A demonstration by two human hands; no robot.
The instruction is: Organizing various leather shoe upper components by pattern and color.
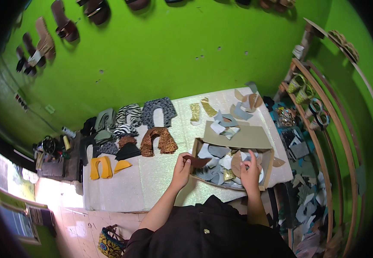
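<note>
My left hand (180, 173) is closed on a dark brown cut piece of material (200, 162), pinched at the left rim of an open cardboard box (269, 170). Grey, white, tan and gold scraps fill the box, among them a grey scrap (218, 150). Over the box's right side hangs my right hand (250, 174), thumb and forefinger apart, close to a tan ribbed piece (236, 162). Whether it touches that piece is hard to tell. On the box's raised rear flap (238, 136) rest several pale and grey cut pieces (225, 127).
Left on the white table (122, 189) lie stacked cut pieces: leopard print (158, 142), grey spotted (159, 111), zebra (128, 114) and yellow (100, 167). Gold pieces (195, 112) lie behind the box. A sewing machine (48, 146) stands far left, a wooden rack (320, 124) right. Sandals hang on the green wall.
</note>
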